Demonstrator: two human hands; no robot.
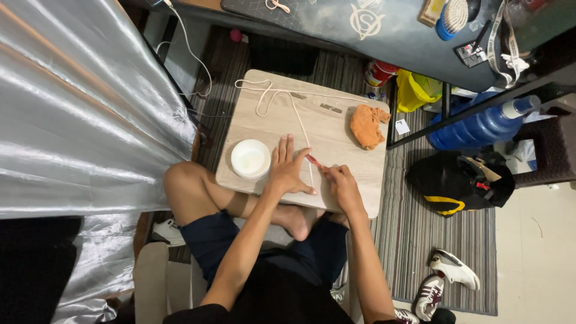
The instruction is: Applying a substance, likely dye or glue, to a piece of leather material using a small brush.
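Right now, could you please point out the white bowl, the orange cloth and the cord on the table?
white bowl (250,159): head view, its inside centre.
orange cloth (366,125): head view, its crumpled middle.
cord (298,114): head view, its straight stretch.

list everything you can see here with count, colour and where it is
low table: 1, light wood, centre, over the person's crossed legs
cord: 1, cream, looped on the table's far side, running toward the hands
bowl: 1, white, table's near left part
cloth: 1, orange, crumpled, table's right part
small red tool: 1, red, at the cord between the hands
curtain: 1, silver, left
water bottle: 1, blue, lying at right
bag: 1, black with yellow, floor at right
shoes: 2, white and dark, on the striped rug
left hand: flat on the table, fingers spread
right hand: holding the red tool
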